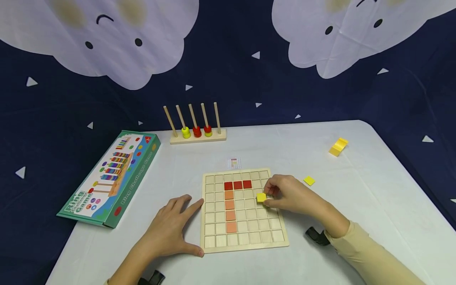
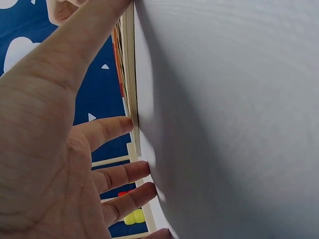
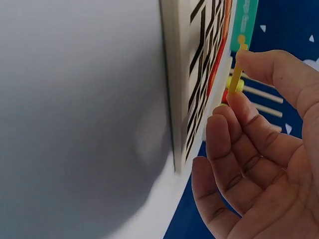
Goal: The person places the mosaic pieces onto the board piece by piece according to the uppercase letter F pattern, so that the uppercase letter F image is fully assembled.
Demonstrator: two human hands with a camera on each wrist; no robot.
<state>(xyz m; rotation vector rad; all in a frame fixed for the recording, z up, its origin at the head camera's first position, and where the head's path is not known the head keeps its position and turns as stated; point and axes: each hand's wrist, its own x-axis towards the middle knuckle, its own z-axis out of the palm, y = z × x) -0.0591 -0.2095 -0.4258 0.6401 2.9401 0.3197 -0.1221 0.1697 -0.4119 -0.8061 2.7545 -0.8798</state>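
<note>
A wooden grid board [image 1: 246, 249] lies flat on the white table. Three red square tiles [image 1: 237, 185] sit side by side in its second row from the far edge. Below the leftmost red one, several orange tiles [image 1: 229, 204] run in a column towards me. My right hand [image 1: 290, 194] pinches a yellow square tile [image 1: 261, 197] between thumb and index finger, over the board's right part. The right wrist view shows this yellow tile [image 3: 238, 72] edge-on, raised off the board. With fingers spread, my left hand [image 1: 169, 231] has thumb and index fingertips at the board's left edge.
One yellow tile [image 1: 309, 181] lies right of the board, with a yellow block-like piece [image 1: 338, 147] farther back. A small pattern card [image 1: 234, 163] lies behind the board. A peg stand [image 1: 198, 138] with rings and a green game box [image 1: 110, 178] stand back left.
</note>
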